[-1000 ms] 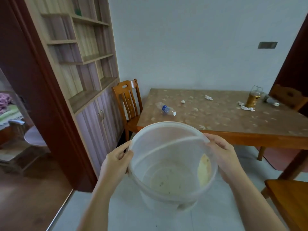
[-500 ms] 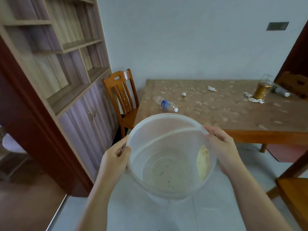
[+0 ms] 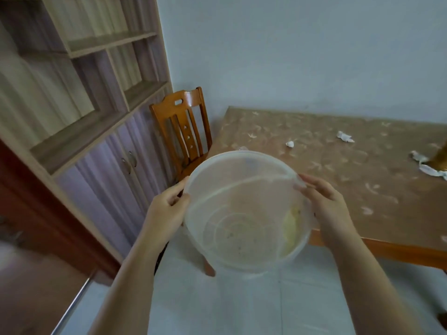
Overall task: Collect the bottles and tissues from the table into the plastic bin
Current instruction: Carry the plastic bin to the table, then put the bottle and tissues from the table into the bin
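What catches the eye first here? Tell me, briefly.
A clear bin, gripped at its rim by the left hand and right hand, fills the centre. Behind it, crumpled tissues dot the brown table, and a wooden chair stands at its left end.

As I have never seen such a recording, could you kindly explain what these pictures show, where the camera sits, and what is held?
There is no machine: these are a person's two bare hands, filmed by one wide-angle camera worn on the head, looking forward and down. The left hand and right hand each have a grip on the rim of a translucent round plastic bin, held before a brown patterned table. On it lie three crumpled white tissues. An amber object is cut off at the right edge, so I cannot identify it. An orange-brown wooden chair stands at the table's end.
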The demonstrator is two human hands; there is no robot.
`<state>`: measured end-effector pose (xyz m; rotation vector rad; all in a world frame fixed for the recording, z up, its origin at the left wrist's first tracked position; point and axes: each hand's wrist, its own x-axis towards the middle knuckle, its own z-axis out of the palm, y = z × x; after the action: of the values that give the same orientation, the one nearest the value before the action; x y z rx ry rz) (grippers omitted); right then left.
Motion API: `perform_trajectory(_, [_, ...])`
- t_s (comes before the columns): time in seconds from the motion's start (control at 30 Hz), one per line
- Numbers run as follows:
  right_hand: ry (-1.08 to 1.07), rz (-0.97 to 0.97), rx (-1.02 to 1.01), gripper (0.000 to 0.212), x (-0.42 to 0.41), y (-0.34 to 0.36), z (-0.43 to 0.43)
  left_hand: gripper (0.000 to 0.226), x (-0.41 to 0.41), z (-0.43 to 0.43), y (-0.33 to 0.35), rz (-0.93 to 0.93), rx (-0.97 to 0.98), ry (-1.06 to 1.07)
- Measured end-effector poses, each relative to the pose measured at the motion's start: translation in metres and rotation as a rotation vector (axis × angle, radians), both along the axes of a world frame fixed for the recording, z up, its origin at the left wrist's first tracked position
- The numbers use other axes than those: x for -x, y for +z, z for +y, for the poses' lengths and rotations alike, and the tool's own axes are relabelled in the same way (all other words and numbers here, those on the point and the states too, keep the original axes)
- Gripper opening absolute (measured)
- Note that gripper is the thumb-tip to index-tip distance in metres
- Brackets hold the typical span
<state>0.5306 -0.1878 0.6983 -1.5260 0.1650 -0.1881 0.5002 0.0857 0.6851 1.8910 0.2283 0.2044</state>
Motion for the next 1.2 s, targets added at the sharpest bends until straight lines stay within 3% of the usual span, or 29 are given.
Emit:
perform_trajectory(0.53, [0.070, 0.054, 0.090, 0.030, -0.231, -0.022, 0.045, 0.036, -0.216, 0.047, -0.004, 0.009, -0.190, 0.030])
perform_trajectory(0.8, [0.081, 0.064, 0.083, 0.032, -0.312, -0.032, 0.065, 0.037, -0.300, 0.067, 0.006, -0.080, -0.111, 0.094])
perform_trajectory(1.2, [0.227, 0.220, 0.054, 0.022, -0.372, -0.075, 0.062, 0.026, -0.341, 0.054, -0.001, -0.078, 0.035, 0.288])
